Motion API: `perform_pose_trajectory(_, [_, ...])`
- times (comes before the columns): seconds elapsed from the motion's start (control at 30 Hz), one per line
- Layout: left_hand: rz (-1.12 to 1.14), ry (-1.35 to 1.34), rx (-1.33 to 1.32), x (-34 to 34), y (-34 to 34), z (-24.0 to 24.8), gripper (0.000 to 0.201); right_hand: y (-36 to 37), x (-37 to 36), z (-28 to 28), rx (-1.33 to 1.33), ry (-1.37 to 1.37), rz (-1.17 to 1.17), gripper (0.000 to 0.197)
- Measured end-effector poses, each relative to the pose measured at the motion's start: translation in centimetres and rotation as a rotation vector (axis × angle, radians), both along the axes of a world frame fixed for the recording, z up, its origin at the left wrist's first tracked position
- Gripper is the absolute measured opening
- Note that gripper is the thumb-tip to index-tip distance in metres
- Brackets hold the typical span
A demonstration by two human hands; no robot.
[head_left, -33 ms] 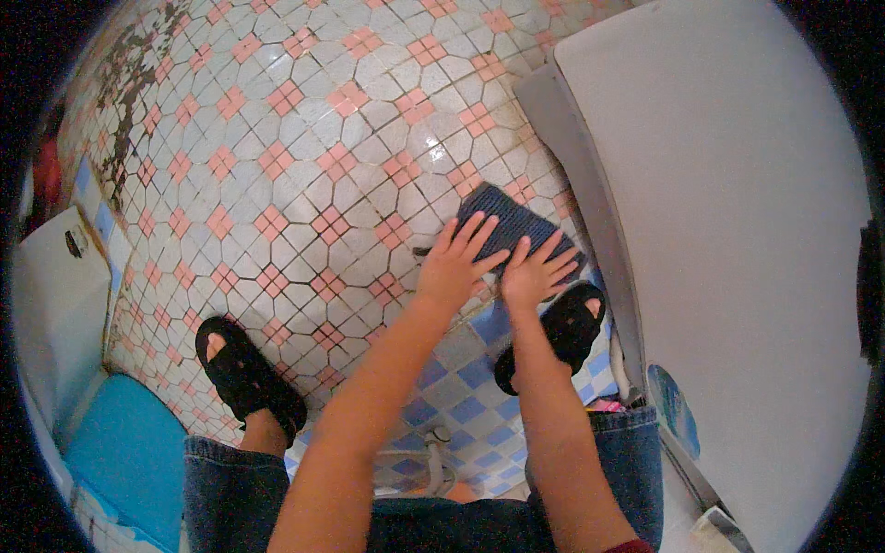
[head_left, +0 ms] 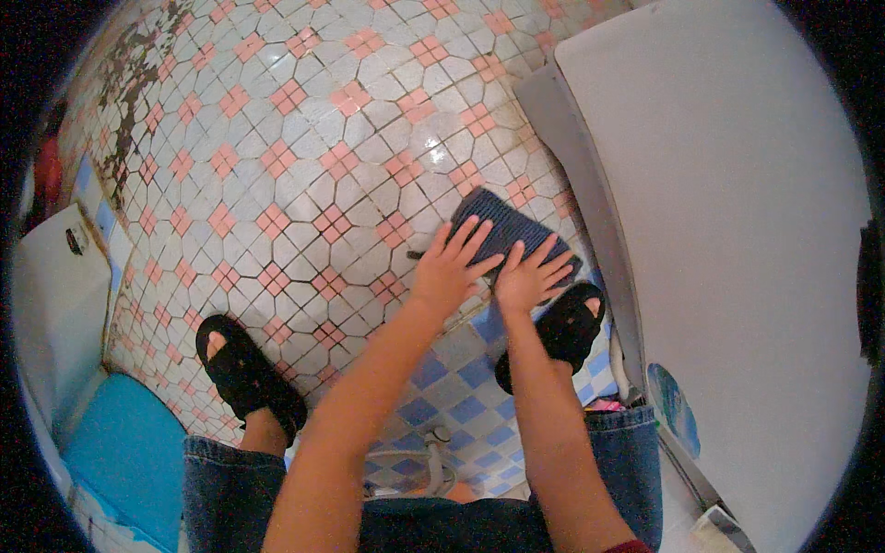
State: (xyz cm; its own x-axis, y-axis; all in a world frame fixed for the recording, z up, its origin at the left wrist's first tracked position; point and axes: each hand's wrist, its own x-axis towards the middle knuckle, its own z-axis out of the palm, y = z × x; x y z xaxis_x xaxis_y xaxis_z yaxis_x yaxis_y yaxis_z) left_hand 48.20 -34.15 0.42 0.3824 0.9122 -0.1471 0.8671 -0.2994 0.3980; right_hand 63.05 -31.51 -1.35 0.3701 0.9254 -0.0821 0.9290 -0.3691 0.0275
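Note:
A folded, dark blue-grey ribbed cloth (head_left: 518, 221) lies flat on the tiled floor (head_left: 304, 198), just beyond my right foot. My left hand (head_left: 446, 275) rests on its left part, fingers spread and palm down. Beside it my right hand (head_left: 525, 284) lies on the near right part, also with the fingers fanned out. The two hands are close together, thumbs side by side, and partly cover the cloth. A small dark loop or tag sticks out at the cloth's left corner.
A large grey-white appliance or cabinet (head_left: 728, 230) stands close on the right. My feet, in black sandals (head_left: 251, 380), are set wide apart. Blue checkered tiles (head_left: 461, 387) and a white pipe (head_left: 435, 461) show between my legs. A turquoise panel (head_left: 124, 456) is at the left.
Both hands and the cloth have shifted slightly to the left and nearer. The fingers remain spread on it.

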Motion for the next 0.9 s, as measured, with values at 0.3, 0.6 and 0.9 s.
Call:
perform_pose_trajectory(0.3, [-0.048, -0.093, 0.023, -4.0, -8.7, 1.1, 0.043, -10.6, -4.7, 0.9, -0.118, 0.092, 0.187, 0.074])
perform_pose_trajectory(0.6, [0.212, -0.166, 0.051, -0.6, -3.3, 0.5, 0.055, -3.7, -2.0, 1.0, -0.01, 0.042, 0.332, 0.071])
perform_pose_trajectory(0.9, [0.192, 0.05, 0.099, 3.3, 6.1, -0.2, 0.073, 6.3, 2.2, 0.3, 0.055, 0.028, 0.395, 0.07])
